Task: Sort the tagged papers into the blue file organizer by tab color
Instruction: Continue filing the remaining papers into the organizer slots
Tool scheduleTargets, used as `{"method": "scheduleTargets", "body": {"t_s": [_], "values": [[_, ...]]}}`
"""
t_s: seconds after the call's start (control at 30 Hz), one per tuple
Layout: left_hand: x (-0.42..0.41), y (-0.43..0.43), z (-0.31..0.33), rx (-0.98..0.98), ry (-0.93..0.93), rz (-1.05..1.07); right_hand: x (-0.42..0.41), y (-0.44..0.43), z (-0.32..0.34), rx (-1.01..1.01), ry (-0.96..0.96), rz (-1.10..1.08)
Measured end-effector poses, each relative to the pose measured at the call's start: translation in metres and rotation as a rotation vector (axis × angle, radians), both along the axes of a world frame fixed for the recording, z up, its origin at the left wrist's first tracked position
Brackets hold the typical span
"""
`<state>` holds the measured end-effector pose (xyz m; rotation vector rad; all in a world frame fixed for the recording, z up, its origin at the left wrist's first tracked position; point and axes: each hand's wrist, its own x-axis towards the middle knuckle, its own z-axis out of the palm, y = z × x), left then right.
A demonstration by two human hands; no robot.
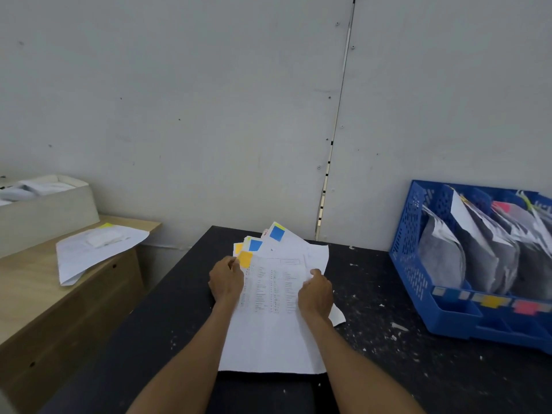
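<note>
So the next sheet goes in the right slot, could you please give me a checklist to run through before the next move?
1. Top tab colour readable: ok, orange tab shows at the paper stack's upper left.
2. Left hand grips the stack's left edge: ok.
3. Right hand grips its right edge: ok.
4. Blue file organizer within sight: ok, on the table's right side.
5. Matching slot label: cannot tell, front labels are blurred.
6. Single sheet separated: cannot tell.

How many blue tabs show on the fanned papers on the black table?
2. One blue tab is on the farthest sheet of the fan; the second blue tab lies nearer, to its left, above the orange tabs. Others may be hidden under overlapping sheets.
</note>
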<state>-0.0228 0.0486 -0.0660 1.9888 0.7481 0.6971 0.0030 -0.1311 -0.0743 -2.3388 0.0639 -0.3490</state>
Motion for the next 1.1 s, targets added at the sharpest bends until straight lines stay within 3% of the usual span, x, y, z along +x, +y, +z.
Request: {"method": "scheduleTargets", "body": {"t_s": [0.17,0.23,0.33,0.5,0.63,0.8,0.9,1.0,1.1], "values": [[0.005,-0.012,0.025,-0.050,-0.221,-0.066,0.003,-0.007,0.009,0.121,-0.134,-0.001],[0.009,-0.022,0.045,-0.071,-0.296,-0.093,0.004,-0.013,0.022,0.263,-0.144,0.065],[0.022,-0.042,0.077,-0.120,-0.414,-0.124,0.009,-0.031,0.051,0.632,-0.027,0.248],[0.058,-0.087,0.134,-0.245,-0.506,-0.121,0.022,-0.097,0.109,0.931,0.145,0.429],[0.082,-0.159,0.169,-0.204,-0.505,-0.281,0.029,-0.167,0.161,0.727,0.017,0.306],[0.088,-0.275,0.180,-0.267,-0.343,-0.544,0.030,-0.260,0.236,0.620,-0.454,-0.060],[0.098,-0.322,0.165,0.045,-0.236,-0.753,0.027,-0.300,0.268,0.506,-0.628,-0.237],[0.103,-0.361,0.154,0.439,-0.179,-0.783,0.023,-0.328,0.287,0.450,-0.756,-0.305],[0.106,-0.391,0.148,0.602,-0.047,-0.857,0.022,-0.342,0.295,0.399,-0.874,-0.325]]}}
